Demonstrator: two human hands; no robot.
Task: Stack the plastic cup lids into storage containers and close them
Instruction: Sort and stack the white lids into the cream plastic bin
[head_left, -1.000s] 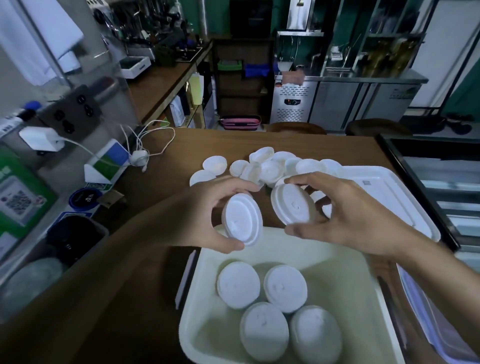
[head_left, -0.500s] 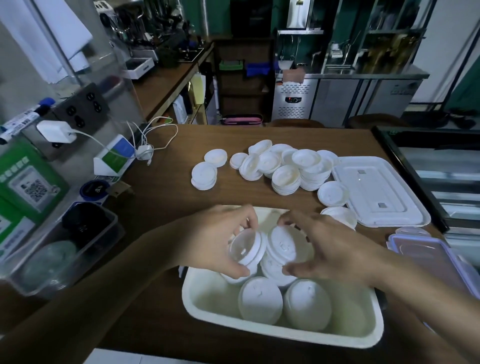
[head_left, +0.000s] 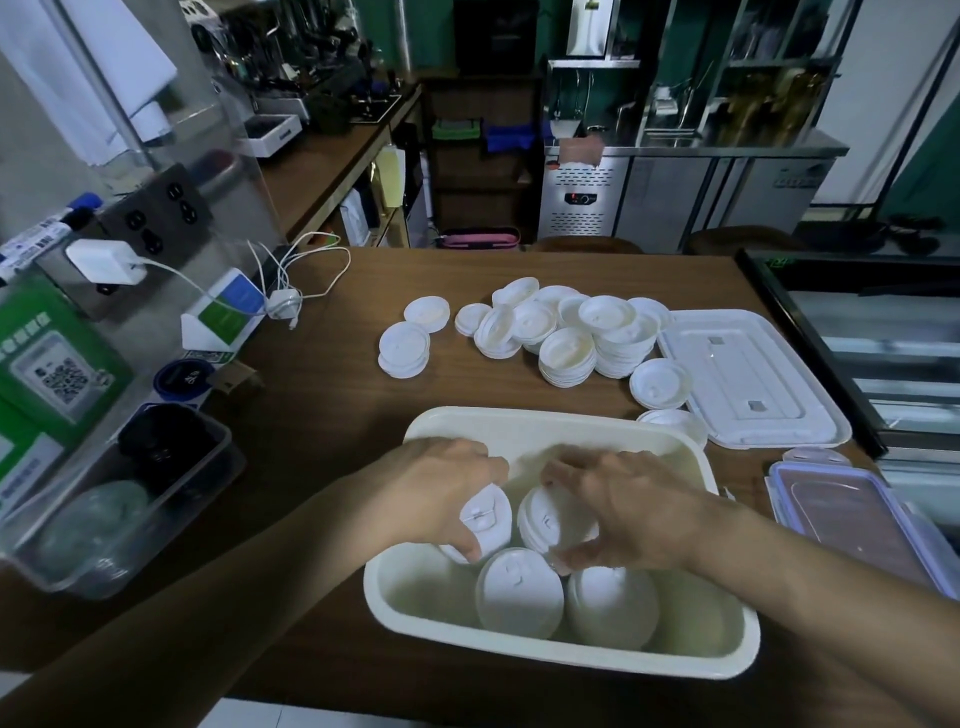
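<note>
A cream storage container (head_left: 540, 423) sits on the brown table in front of me, holding stacks of white cup lids (head_left: 519, 590). Inside it, my left hand (head_left: 441, 496) grips a white lid (head_left: 485, 519) on the back-left stack. My right hand (head_left: 623, 501) grips another lid (head_left: 548, 519) on the stack beside it, fingers curled over its rim. Farther back lies a loose pile of white lids (head_left: 566, 332). The container's white cover (head_left: 737, 374) lies flat to the right of that pile.
A second container with a purple-rimmed lid (head_left: 852, 514) sits at the right edge. At left stand a clear box (head_left: 114, 509) with dark items, a green QR sign (head_left: 47, 369), a white charger (head_left: 106, 267) and cables (head_left: 296, 275). A dark display case (head_left: 872, 322) borders the table's right.
Both hands have come down from above the container into it, each carrying a lid onto a back stack. The view has pulled back and shows more of the table.
</note>
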